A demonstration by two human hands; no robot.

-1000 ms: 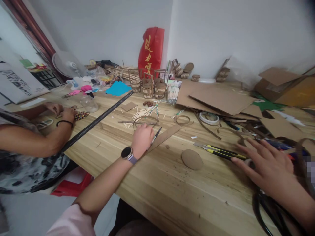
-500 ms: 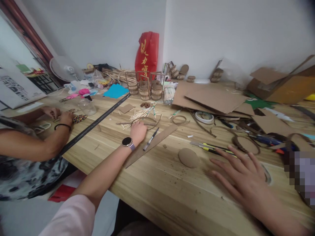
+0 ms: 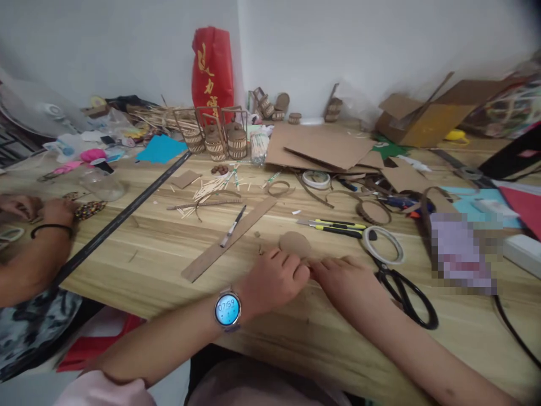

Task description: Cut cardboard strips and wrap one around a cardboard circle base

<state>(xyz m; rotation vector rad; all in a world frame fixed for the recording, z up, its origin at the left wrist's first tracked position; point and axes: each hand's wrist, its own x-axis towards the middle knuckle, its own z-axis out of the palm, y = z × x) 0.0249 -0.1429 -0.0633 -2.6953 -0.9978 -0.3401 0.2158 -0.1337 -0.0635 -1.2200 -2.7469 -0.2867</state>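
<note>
Both hands are close together over the near part of the table, their fingertips meeting. My left hand (image 3: 276,279), with a lit watch on the wrist, is closed with curled fingers. My right hand (image 3: 344,276) is closed too, thumb and fingers pinched against the left fingertips. What lies between them is hidden. Just beyond the hands lies a round cardboard disc (image 3: 296,242), its near edge covered by my fingers. Farther left, a pen (image 3: 233,225) rests on a long cardboard strip (image 3: 249,225). Right of the disc are utility knives (image 3: 338,228), a tape roll (image 3: 384,245) and black-handled scissors (image 3: 408,293).
Small stick-covered buckets (image 3: 215,144) stand by a red bag (image 3: 212,73). Cardboard sheets (image 3: 316,146) are stacked at the back. Loose sticks (image 3: 211,189), a brown strip hoop (image 3: 374,212) and a glue gun (image 3: 401,203) lie around. At left, a co-worker's hands (image 3: 54,211) handle something.
My left hand has drawn back from the thin brown strip near the sticks. My right hand, spread before, has moved left and closed beside it. The view has turned rightward.
</note>
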